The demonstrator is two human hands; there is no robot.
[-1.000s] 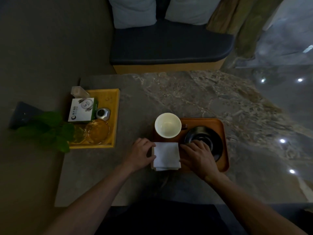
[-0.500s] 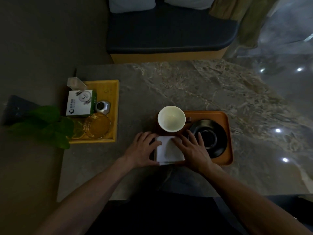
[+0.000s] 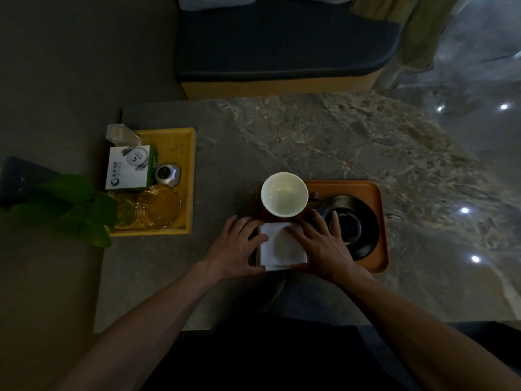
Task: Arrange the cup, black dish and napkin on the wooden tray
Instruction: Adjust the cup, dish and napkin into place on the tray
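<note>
**Two hands press a white napkin on the tray**

While both hands lie flat, the white napkin (image 3: 282, 245) sits between them at the near left corner of the wooden tray (image 3: 379, 221). It is square and folded. The left hand (image 3: 235, 251) has its fingers spread on the napkin's left edge. The right hand (image 3: 324, 246) rests open on its right side, gripping nothing. Behind the napkin stands a white cup (image 3: 284, 193). A round black dish (image 3: 355, 227) lies to the napkin's right.

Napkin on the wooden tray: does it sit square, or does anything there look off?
The napkin lies slightly skewed and its near edge overhangs the wooden tray. Both hands, left hand and right hand, rest flat on it. The cup and black dish look upright and unspilled.
</note>
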